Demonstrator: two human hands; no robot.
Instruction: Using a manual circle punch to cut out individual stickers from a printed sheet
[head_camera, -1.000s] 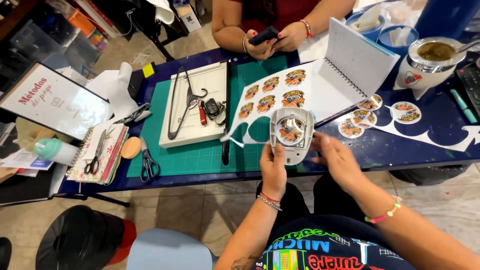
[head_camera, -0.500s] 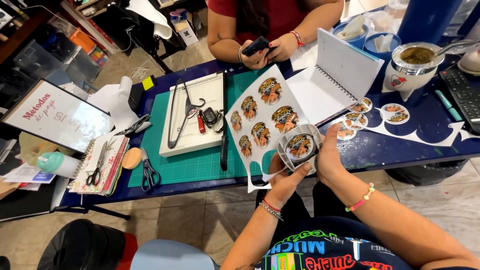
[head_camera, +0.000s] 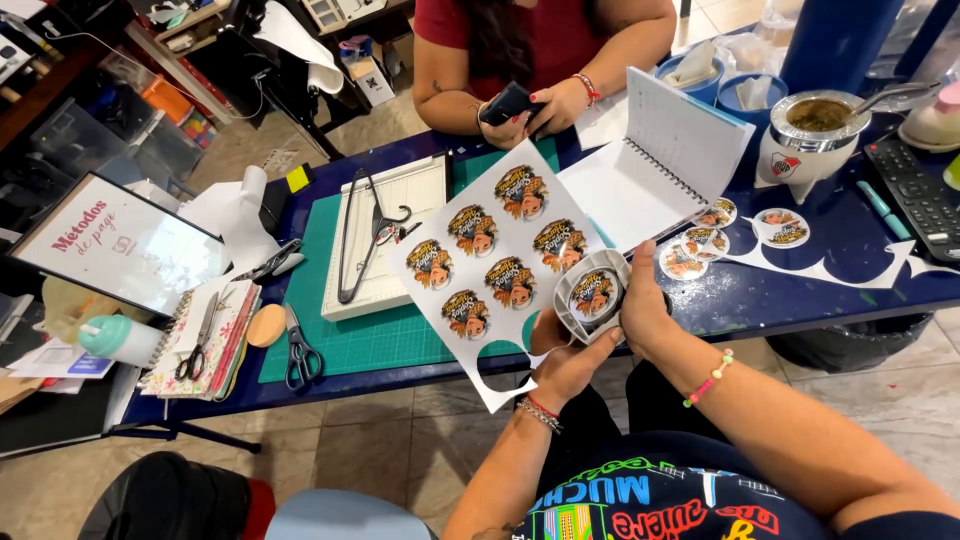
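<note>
Fingers (head_camera: 575, 345) of left hand (head_camera: 565, 365) and right hand (head_camera: 640, 310) clenched around grey circle punch (head_camera: 592, 293), held over the near counter (head_camera: 760, 300) edge (sticker sheet (head_camera: 490, 255) slotted inside, its lower corner hidden). Cut-out stickers (head_camera: 780, 228) beyond; open floor below.

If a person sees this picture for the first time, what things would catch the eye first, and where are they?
At centre, the left hand and right hand hold a round punch on a white sheet of printed round pictures, lifted above the green cutting mat. Cut-out rounds lie to the right on the blue table. Across it, another person's hands hold a dark phone.
</note>
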